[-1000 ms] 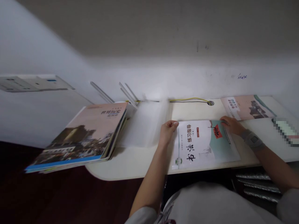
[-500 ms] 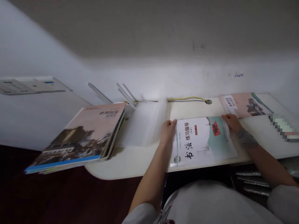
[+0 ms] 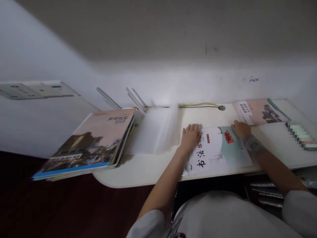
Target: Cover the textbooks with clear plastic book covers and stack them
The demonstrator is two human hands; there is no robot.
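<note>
A calligraphy workbook (image 3: 213,155) with a white and green cover and a red diamond lies sideways on the white desk (image 3: 138,173), close to its front edge. My left hand (image 3: 190,137) rests over the workbook's upper left part with its fingers stretched out, covering some of the title. At the upper right corner, my right hand (image 3: 242,129) has its fingers curled round the workbook's edge; a grey watch is on that wrist. Just behind the right hand lies a pink history book (image 3: 261,111).
A stack of books (image 3: 91,142), a world history book on top, overhangs the desk's left end. Beside it lies a clear plastic sleeve (image 3: 153,132). A yellow cable (image 3: 198,104) runs along the wall into a desk hole. A pixelated phone-like object (image 3: 300,135) lies at right.
My left hand has let go of the workbook's left edge and slid right onto its cover, fingers now stretched out. My right hand has shifted slightly left along the top edge.
</note>
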